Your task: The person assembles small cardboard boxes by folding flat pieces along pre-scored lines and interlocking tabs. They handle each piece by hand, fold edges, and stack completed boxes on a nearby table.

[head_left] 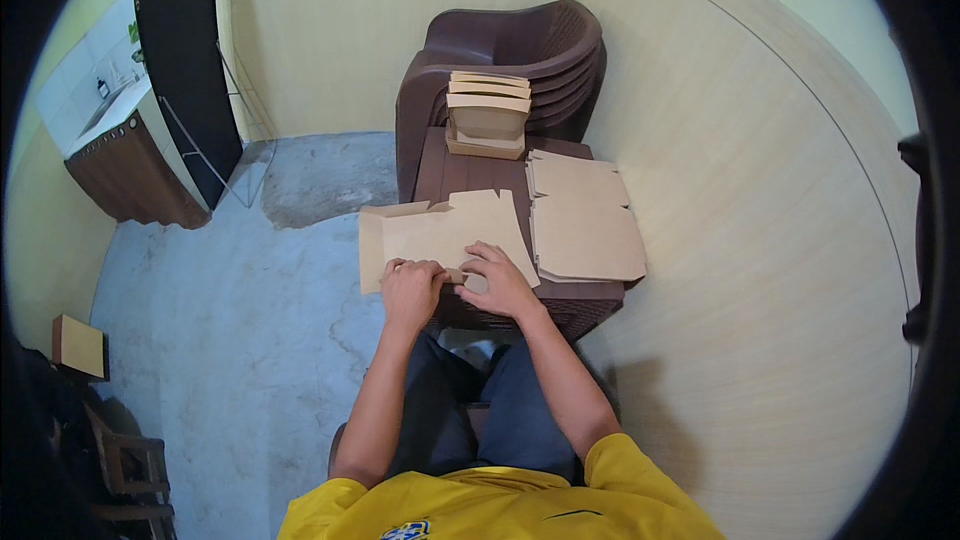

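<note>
"Head view: gripping what?"
"Apparently pinching the cardboard box blank (440,235) by the near edge with the left hand (412,290), spreading the right hand (502,285) wide alongside."
"Any risk?"
"Could crease crookedly from uneven pressing, or slip, overhanging the brown table (478,173) leftward."

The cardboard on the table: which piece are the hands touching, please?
The leftmost sheet, touched by the left hand and right hand; the flat stack and folded boxes are untouched.

Soft light faintly shadows the right wall (770,240) (lines bow, corners black).
</note>
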A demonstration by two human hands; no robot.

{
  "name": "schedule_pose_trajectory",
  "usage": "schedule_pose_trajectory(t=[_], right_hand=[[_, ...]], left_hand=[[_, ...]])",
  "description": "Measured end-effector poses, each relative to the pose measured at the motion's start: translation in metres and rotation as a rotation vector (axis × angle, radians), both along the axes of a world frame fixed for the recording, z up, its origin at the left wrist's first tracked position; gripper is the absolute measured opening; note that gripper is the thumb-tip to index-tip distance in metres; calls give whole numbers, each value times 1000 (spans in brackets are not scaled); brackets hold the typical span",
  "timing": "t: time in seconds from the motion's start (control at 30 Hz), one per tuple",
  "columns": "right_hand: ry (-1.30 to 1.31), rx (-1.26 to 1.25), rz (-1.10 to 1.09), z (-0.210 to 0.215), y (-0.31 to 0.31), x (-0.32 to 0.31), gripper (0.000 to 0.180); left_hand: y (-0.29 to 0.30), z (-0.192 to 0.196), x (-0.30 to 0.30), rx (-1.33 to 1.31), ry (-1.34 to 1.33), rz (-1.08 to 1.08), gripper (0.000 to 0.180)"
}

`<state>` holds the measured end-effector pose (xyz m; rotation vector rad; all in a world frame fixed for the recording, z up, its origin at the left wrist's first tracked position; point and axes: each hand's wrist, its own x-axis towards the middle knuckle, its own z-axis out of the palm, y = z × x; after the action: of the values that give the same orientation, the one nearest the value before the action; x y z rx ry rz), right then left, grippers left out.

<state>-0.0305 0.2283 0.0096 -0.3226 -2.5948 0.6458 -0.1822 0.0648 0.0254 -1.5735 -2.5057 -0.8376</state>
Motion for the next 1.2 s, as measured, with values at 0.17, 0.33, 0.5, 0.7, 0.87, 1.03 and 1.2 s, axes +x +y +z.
schedule_pose_trajectory(t=[0.17,0.33,0.5,0.7,0.87,1.03,1.2], right_hand=[[58,-65,-134,-3,-11,-14,25],[84,-169,-189,-7,-18,-16,27],[60,-23,-244,-8,-27,-17,29],[-44,-115,-290,-2,-23,-20,36],[-68,-195,-295,-4,-17,-25,44],[-144,-325,-255,-5,-5,-22,51],[-123,-157,-393,-5,-20,-33,62]], left_hand=[[18,-3,5,49,99,103,13],[16,-5,3,-61,169,45,9],[15,4,-14,-184,85,-53,14],[11,12,-24,-223,-1,-132,22],[6,11,-30,-260,-69,-176,36],[8,6,-42,-258,-125,-247,40],[13,-1,-48,-261,-129,-244,41]])
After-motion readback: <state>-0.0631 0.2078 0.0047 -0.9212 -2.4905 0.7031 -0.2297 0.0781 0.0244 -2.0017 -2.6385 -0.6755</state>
